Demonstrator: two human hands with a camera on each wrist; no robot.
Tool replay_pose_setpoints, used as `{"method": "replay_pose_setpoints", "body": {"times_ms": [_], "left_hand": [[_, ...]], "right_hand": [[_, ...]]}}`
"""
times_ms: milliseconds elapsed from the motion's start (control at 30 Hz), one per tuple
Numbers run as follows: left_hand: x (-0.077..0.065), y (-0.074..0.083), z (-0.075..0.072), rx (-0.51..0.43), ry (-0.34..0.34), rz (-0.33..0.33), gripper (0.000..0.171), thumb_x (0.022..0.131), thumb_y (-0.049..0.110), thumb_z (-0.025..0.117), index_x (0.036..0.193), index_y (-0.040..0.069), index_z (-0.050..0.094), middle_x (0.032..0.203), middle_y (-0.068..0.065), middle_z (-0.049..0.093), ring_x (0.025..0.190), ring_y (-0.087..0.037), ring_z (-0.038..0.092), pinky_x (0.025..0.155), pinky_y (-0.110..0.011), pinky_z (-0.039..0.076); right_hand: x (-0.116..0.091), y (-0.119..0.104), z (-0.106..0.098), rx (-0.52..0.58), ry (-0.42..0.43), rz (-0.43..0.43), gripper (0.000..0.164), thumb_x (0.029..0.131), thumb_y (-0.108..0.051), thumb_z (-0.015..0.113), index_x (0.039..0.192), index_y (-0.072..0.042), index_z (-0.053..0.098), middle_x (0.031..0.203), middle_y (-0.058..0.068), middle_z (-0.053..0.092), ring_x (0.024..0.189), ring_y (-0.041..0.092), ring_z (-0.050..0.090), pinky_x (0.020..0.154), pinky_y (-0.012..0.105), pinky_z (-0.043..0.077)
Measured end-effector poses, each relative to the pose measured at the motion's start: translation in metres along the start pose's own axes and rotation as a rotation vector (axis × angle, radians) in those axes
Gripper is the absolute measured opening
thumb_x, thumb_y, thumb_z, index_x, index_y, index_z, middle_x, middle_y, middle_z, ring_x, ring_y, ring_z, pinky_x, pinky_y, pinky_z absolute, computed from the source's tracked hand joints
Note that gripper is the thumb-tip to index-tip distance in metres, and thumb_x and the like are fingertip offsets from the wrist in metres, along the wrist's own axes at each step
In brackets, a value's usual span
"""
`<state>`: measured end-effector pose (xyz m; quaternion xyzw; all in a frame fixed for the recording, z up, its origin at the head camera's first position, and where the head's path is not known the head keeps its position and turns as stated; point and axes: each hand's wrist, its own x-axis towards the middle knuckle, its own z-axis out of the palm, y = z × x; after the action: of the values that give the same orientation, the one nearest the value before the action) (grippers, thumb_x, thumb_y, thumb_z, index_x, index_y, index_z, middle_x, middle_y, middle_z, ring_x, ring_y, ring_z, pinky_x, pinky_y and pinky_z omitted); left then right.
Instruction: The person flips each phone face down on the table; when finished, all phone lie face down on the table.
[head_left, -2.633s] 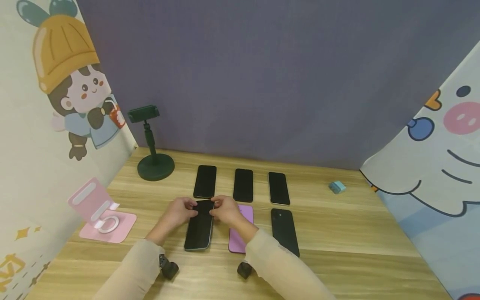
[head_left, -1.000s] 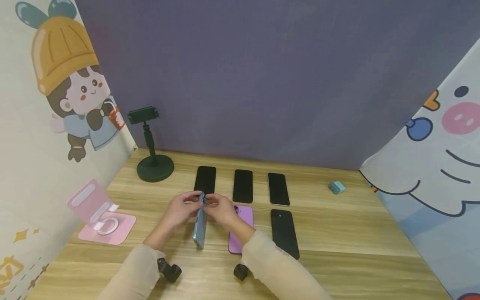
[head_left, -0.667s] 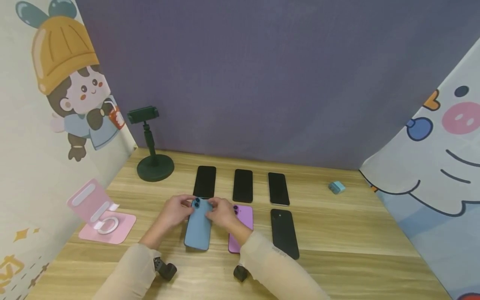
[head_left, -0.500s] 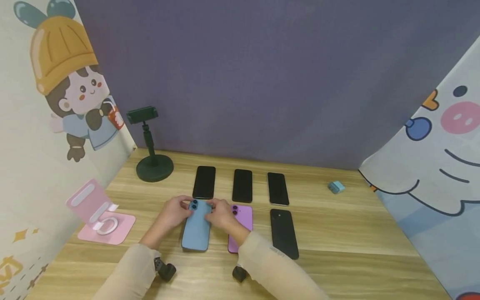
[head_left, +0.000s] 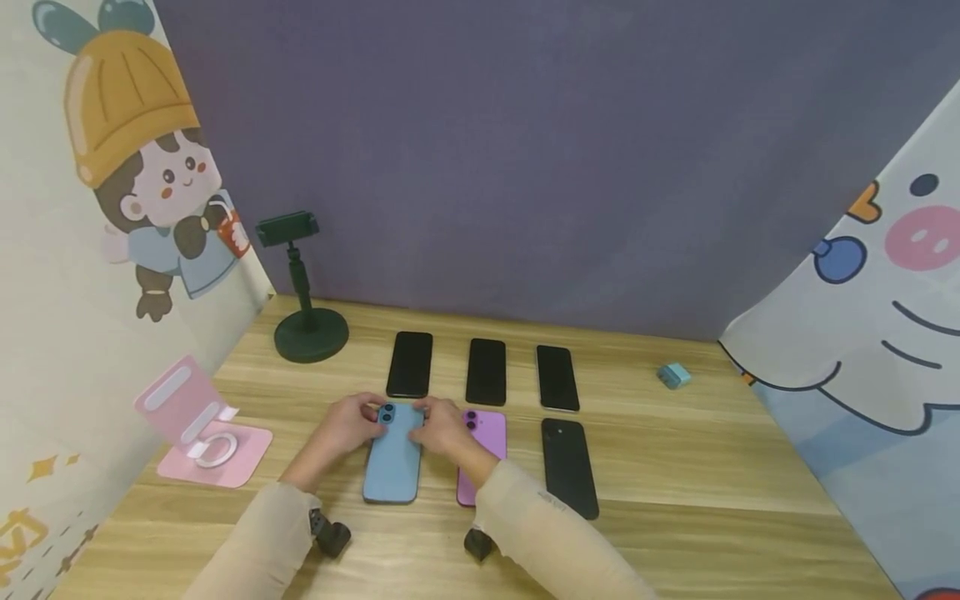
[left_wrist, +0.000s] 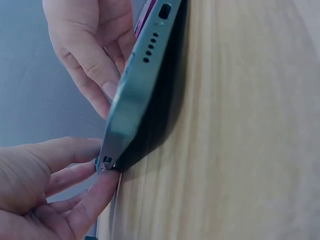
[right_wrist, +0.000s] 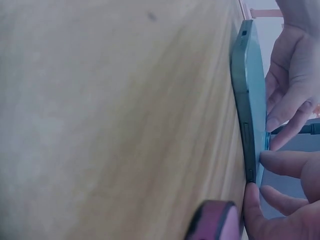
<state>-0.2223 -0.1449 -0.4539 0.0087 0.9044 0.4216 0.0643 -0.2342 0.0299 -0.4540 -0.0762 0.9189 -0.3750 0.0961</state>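
A person in cream sleeves holds a light-blue smartphone [head_left: 393, 462] by its far end at a wooden table [head_left: 697, 454], thumb and fingers of the left hand [head_left: 351, 425] pinching the corner beside the twin camera lenses [head_left: 387, 413] and those of the right hand [head_left: 444, 427] pinching the opposite corner. The smartphone, back side up, is in the front row of handsets; the left wrist view shows its near end, with port and speaker holes, tilted off the wood above a dark band. Just to the right, a purple smartphone [head_left: 492, 429] lies camera side up, the right forearm [head_left: 480, 463] crossing over it, and beyond that a black smartphone [head_left: 568, 467] rests with its back showing. Behind them, three handsets lie with dark screens upward: a left one [head_left: 410, 365] just past the blue phone, a middle one [head_left: 486, 372] and a right one [head_left: 557, 377]. At the table's left are a dark green phone stand [head_left: 311, 335] on a round base and, nearer the person, a pink folding stand [head_left: 247, 457] bearing a white ring [head_left: 217, 461]. A small pale-blue block [head_left: 674, 375] sits well apart at right. A grey-purple curtain [head_left: 480, 150] hangs behind, between walls printed with a cartoon child [head_left: 176, 183] and a pink-snouted character [head_left: 926, 237].
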Motion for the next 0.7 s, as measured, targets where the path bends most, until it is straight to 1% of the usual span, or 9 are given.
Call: {"method": "replay_pose_setpoints", "body": {"times_ms": [133, 233, 333, 367, 433, 467, 567, 633, 700], "left_hand": [[0.001, 0.001, 0.000, 0.068, -0.005, 0.033, 0.041, 0.080, 0.005, 0.076, 0.117, -0.005, 0.062, 0.087, -0.010, 0.063, 0.077, -0.022, 0.060, 0.066, -0.037, 0.052], [0.001, 0.002, 0.000, 0.119, -0.009, 0.058, 0.040, 0.079, 0.006, 0.077, 0.115, -0.005, 0.064, 0.086, -0.010, 0.063, 0.077, -0.022, 0.059, 0.067, -0.037, 0.052], [0.005, 0.002, -0.001, 0.123, -0.028, 0.081, 0.040, 0.077, 0.003, 0.078, 0.114, -0.007, 0.064, 0.085, -0.009, 0.061, 0.072, -0.020, 0.059, 0.063, -0.034, 0.052], [0.006, 0.002, -0.001, 0.118, -0.037, 0.087, 0.041, 0.077, 0.003, 0.079, 0.114, -0.007, 0.064, 0.084, -0.009, 0.060, 0.069, -0.019, 0.059, 0.062, -0.033, 0.052], [0.012, 0.001, -0.004, 0.087, -0.052, 0.097, 0.043, 0.078, 0.004, 0.078, 0.116, -0.008, 0.063, 0.084, -0.009, 0.061, 0.065, -0.017, 0.060, 0.060, -0.031, 0.052], [0.015, 0.000, -0.006, 0.062, -0.055, 0.105, 0.044, 0.079, 0.005, 0.078, 0.117, -0.009, 0.061, 0.085, -0.009, 0.062, 0.064, -0.017, 0.061, 0.060, -0.032, 0.052], [0.028, -0.003, -0.011, 0.000, -0.021, 0.126, 0.045, 0.086, 0.009, 0.073, 0.123, -0.009, 0.057, 0.092, -0.014, 0.065, 0.070, -0.021, 0.064, 0.066, -0.035, 0.053], [0.038, -0.005, -0.014, -0.042, 0.008, 0.137, 0.045, 0.090, 0.011, 0.069, 0.128, -0.008, 0.054, 0.101, -0.019, 0.065, 0.079, -0.026, 0.066, 0.070, -0.039, 0.054], [0.048, -0.007, -0.015, -0.055, 0.030, 0.150, 0.045, 0.092, 0.012, 0.067, 0.130, -0.007, 0.053, 0.107, -0.022, 0.063, 0.089, -0.032, 0.065, 0.076, -0.042, 0.053]], "right_hand": [[-0.001, -0.003, 0.001, -0.026, 0.004, 0.010, 0.046, 0.076, -0.009, 0.081, 0.119, -0.005, 0.066, 0.096, 0.008, 0.059, 0.088, 0.022, 0.057, 0.077, 0.033, 0.051], [-0.001, -0.005, 0.002, -0.064, 0.007, 0.024, 0.047, 0.076, -0.010, 0.082, 0.119, -0.006, 0.065, 0.102, 0.013, 0.057, 0.092, 0.026, 0.057, 0.080, 0.039, 0.051], [0.000, -0.007, 0.001, -0.097, -0.010, 0.040, 0.048, 0.076, -0.012, 0.082, 0.120, -0.007, 0.064, 0.107, 0.017, 0.056, 0.098, 0.030, 0.056, 0.086, 0.043, 0.050], [0.001, -0.007, 0.000, -0.117, -0.019, 0.037, 0.047, 0.076, -0.013, 0.082, 0.120, -0.008, 0.064, 0.108, 0.016, 0.056, 0.100, 0.030, 0.056, 0.088, 0.043, 0.050], [0.005, -0.006, -0.004, -0.123, -0.035, 0.038, 0.044, 0.077, -0.015, 0.082, 0.117, -0.009, 0.064, 0.108, 0.014, 0.058, 0.102, 0.028, 0.056, 0.089, 0.040, 0.049], [0.009, -0.005, -0.006, -0.109, -0.035, 0.038, 0.042, 0.079, -0.016, 0.081, 0.117, -0.009, 0.065, 0.107, 0.013, 0.058, 0.102, 0.027, 0.056, 0.089, 0.038, 0.049], [0.021, -0.002, -0.014, -0.032, 0.000, 0.019, 0.038, 0.082, -0.016, 0.078, 0.117, -0.008, 0.065, 0.110, 0.013, 0.061, 0.103, 0.025, 0.057, 0.086, 0.034, 0.049], [0.031, -0.001, -0.018, 0.054, 0.030, 0.020, 0.038, 0.086, -0.016, 0.075, 0.121, -0.008, 0.063, 0.115, 0.015, 0.061, 0.104, 0.027, 0.057, 0.083, 0.035, 0.051], [0.039, 0.002, -0.021, 0.110, 0.054, 0.022, 0.040, 0.087, -0.015, 0.074, 0.125, -0.007, 0.062, 0.117, 0.016, 0.061, 0.103, 0.027, 0.059, 0.080, 0.035, 0.052]]}}
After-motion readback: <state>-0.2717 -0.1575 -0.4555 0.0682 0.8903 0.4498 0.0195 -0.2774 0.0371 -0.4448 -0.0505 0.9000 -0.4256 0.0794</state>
